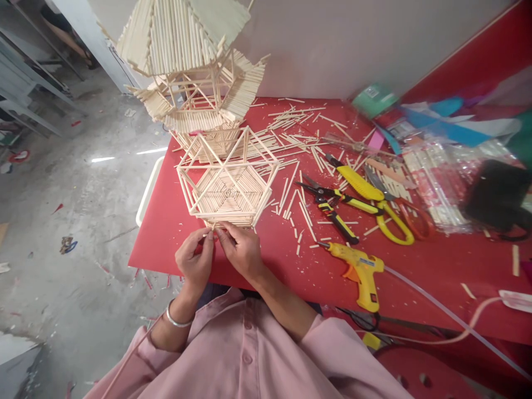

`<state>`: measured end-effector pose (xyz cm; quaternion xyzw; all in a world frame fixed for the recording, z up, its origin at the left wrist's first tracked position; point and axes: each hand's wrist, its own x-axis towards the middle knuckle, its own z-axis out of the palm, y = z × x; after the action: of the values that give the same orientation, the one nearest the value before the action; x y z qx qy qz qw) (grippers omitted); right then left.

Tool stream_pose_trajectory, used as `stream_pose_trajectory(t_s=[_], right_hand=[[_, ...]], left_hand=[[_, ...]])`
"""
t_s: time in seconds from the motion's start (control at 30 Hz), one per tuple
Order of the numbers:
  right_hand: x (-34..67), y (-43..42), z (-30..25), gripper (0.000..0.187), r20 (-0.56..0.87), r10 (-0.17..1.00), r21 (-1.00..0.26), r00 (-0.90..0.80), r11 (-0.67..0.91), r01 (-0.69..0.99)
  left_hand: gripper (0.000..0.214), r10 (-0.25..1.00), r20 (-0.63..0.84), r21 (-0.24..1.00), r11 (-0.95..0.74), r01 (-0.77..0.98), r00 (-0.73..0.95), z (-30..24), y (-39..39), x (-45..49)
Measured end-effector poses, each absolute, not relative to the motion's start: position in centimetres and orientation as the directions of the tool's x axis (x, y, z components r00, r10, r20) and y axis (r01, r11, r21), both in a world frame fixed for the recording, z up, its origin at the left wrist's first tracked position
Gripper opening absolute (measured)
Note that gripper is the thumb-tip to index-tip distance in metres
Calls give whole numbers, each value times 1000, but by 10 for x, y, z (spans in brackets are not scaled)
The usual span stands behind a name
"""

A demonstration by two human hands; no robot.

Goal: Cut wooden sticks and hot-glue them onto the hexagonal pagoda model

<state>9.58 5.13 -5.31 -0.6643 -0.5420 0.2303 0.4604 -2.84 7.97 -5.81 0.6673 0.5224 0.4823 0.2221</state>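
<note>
A hexagonal frame of thin wooden sticks (228, 180) lies on the red table (166, 221), in front of a tall stick-built tower with tiered roofs (189, 61). My left hand (194, 260) and my right hand (241, 249) meet at the frame's near edge. The fingertips of both pinch a small wooden stick (213, 228) against that edge. A metal bangle (177, 320) circles my left wrist.
Loose sticks (291, 133) litter the table behind the frame. To the right lie a yellow glue gun (361, 271) with its cord, yellow-handled cutters (361, 188), black-and-yellow pliers (332, 208), scissors (394, 327) and bags of sticks (432, 172). The table's left edge drops to a concrete floor (83, 194).
</note>
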Motion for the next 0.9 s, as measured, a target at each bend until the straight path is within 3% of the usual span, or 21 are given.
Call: stream_pose_trajectory(t_s=[0.4, 0.6, 0.77, 0.9], right_hand=[[96, 52, -53, 25, 211, 925, -859, 316, 21, 512], [94, 45, -51, 28, 302, 875, -850, 380, 67, 522], [113, 23, -39, 25, 393, 851, -693, 348, 25, 721], [157, 18, -24, 25, 420, 761, -539, 495, -230, 811]], left_hand=[[12, 912, 410, 803, -358, 478, -6, -59, 80, -29], [13, 915, 404, 803, -349, 483, -10, -58, 80, -29], [13, 917, 398, 812, -348, 469, -8, -54, 80, -28], [11, 911, 413, 808, -369, 460, 5, -50, 80, -26]])
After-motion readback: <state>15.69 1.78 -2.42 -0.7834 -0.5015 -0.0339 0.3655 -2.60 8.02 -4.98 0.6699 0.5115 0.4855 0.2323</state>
